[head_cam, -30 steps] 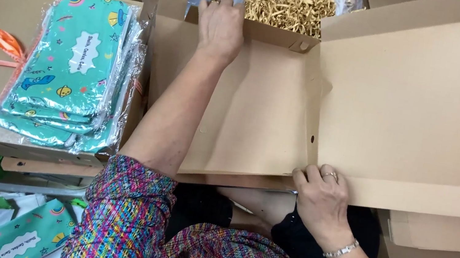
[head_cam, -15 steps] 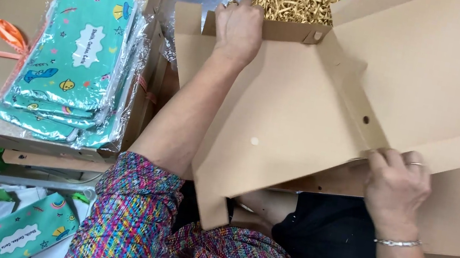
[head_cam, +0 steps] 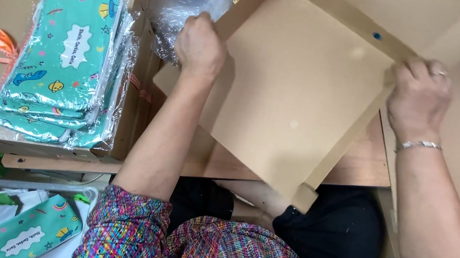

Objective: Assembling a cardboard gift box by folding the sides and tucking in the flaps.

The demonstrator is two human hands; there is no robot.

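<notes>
Wooden table (head_cam: 360,166); cardboard box (head_cam: 292,90) now tilted up, both hands (head_cam: 200,49) higher.

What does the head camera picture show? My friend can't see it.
Two hands, left hand and right hand, fold a flat brown cardboard box over a table. A stack of wrapped teal pouches lies to the left.

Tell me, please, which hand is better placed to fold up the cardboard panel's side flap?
Probably the right hand: it already grips the cardboard panel at its flap edge, while the left hand holds the far corner.
</notes>
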